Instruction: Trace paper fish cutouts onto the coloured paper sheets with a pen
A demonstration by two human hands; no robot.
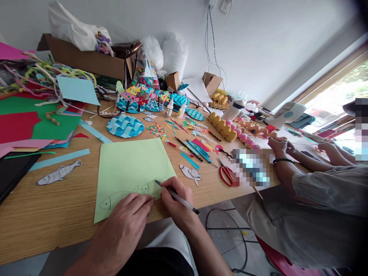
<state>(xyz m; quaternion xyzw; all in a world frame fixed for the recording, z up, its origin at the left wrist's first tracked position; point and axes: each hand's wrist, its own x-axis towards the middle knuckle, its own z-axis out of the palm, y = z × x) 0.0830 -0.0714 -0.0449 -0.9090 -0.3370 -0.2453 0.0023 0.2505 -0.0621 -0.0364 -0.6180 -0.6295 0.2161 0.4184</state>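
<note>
My right grip (178, 198) is closed around a slim pen (184, 201), its tip at the outline of the smaller fish drawing (146, 188) on the light green paper (132, 161). My left grip (126, 220) grasps nothing; it lies over the sheet's near side with fingers together, covering part of the larger fish drawing (116, 198). If that hand slid, I judge it could smear fresh ink or drag the sheet and throw off the pen line. The sheet lies near the front edge of the worktop (23, 214), so a tug towards me could push its lower part over and crease it. My wrists hang beyond that edge, so a tired arm could make the stroke wobble. A wide sweep of my right elbow might knock the fish cutout (188, 172) or the red-handled scissors (225, 175).
</note>
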